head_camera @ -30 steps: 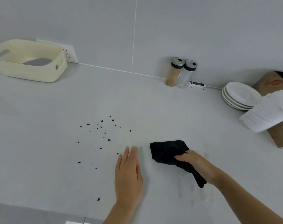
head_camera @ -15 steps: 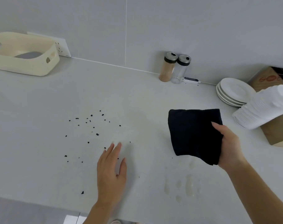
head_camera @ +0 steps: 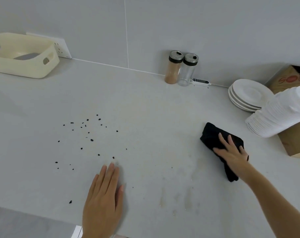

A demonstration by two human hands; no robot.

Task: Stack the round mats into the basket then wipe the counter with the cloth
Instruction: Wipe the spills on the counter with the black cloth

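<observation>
A cream basket stands at the far left by the wall, with grey round mats lying inside it. My right hand presses a crumpled black cloth flat against the grey counter on the right side. My left hand lies flat on the counter near the front edge, fingers together, holding nothing. Several small black crumbs are scattered on the counter ahead of my left hand. Faint wet smears mark the surface between my hands.
Two spice jars and a small thermometer stand against the wall. White plates, a tipped stack of white cups and a cardboard box crowd the right side. A wall socket sits behind the basket.
My right hand lifted the cloth off the counter, carried it to the right and pressed it down there. My left hand stayed flat near the front edge.
</observation>
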